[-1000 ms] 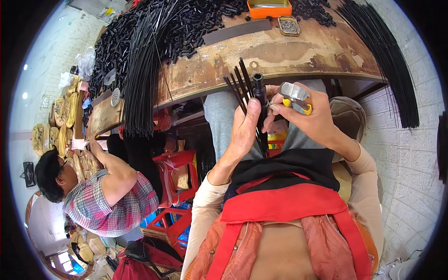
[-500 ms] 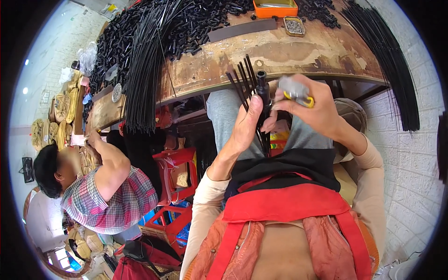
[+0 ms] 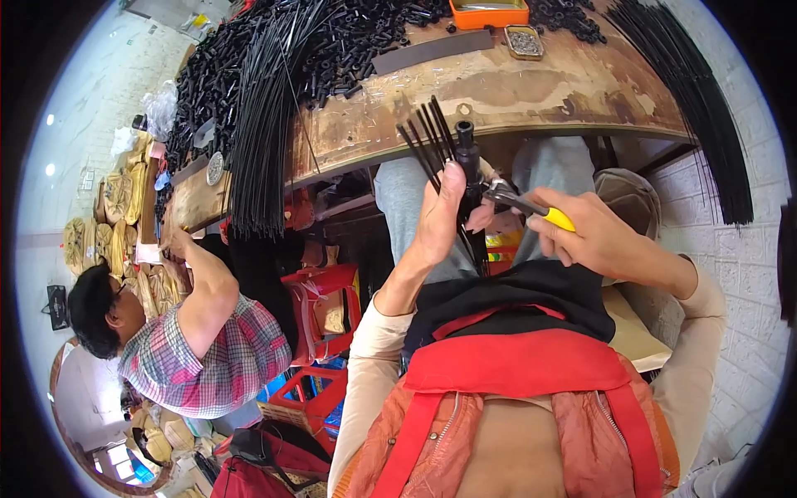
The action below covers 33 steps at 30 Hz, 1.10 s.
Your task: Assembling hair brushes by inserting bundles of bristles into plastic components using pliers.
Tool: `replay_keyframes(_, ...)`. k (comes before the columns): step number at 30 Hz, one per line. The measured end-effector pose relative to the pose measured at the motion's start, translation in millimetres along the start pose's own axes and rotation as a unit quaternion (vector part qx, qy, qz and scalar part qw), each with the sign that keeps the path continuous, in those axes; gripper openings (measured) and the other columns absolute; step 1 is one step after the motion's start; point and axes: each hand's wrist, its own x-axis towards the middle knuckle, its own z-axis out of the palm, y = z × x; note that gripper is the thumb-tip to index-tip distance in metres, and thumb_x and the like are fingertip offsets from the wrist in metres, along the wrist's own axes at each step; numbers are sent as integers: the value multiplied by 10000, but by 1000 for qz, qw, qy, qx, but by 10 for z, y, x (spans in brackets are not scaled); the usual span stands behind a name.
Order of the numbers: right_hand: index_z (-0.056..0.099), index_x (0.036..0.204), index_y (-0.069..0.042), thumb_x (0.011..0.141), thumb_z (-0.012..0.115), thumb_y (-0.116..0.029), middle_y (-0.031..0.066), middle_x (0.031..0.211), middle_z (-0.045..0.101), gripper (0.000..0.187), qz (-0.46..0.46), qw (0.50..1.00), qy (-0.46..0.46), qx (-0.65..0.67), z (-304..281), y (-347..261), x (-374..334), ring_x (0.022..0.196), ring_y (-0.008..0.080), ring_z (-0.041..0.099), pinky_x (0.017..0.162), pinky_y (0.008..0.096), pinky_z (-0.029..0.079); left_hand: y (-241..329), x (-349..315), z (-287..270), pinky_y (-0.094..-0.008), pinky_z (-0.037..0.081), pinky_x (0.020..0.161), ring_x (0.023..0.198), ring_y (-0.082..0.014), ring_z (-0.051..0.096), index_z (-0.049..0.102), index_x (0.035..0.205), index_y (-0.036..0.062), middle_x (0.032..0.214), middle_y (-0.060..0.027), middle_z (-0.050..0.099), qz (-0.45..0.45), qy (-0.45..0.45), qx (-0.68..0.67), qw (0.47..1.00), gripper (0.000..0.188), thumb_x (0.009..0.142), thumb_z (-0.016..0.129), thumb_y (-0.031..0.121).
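Observation:
My left hand is closed round a black tubular fitting and several thin black rods that fan out above my thumb. The fitting stands nearly upright, its round open end facing up, just short of the table's front edge. In my closed right hand is a pair of pliers with black and yellow handles. Its metal jaws are at the right side of the fitting, close to my left fingertips. Whether they grip anything there cannot be made out.
The worn wooden table bears a heap of black tubular parts, a long bundle of black rods, another bundle at right, a small metal-parts tray and an orange box. A person works at left.
My right hand has come down and to the right, and the pliers now point left at the fitting. My left hand keeps its hold, nearly still. The person at left has turned their head slightly.

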Motion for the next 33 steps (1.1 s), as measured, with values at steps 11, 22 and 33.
replay_keyframes(11, 514, 970, -14, 1007, 465, -293, 63, 681, 589, 286, 21, 992, -121, 10, -291, -150, 36, 546, 134, 573, 505, 283, 443, -9, -19, 95, -263, 308, 454, 456, -122, 360, 477, 872, 22, 539, -16, 387, 32, 6, 18, 999, 626, 994, 259, 596)
replay_keyframes(22, 542, 1095, -6, 993, 498, -278, 102, 668, 587, 293, 24, 992, -90, -80, -396, -265, -152, 619, 194, 604, 574, 355, 448, 2, 20, 124, -247, 339, 494, 501, -90, 402, 524, 981, -16, 568, -7, 443, 26, -25, -19, 999, 607, 1014, 298, 546)
replay_keyframes(33, 453, 1093, -9, 950, 564, -297, 257, 772, 614, 341, -94, 980, -25, -172, -151, 119, 467, 786, 457, 603, 650, 492, 467, 25, -78, -25, -245, 320, 481, 512, -87, 406, 509, 1132, -11, 588, -3, 437, 49, 173, 73, 981, 609, 1002, 341, 560)
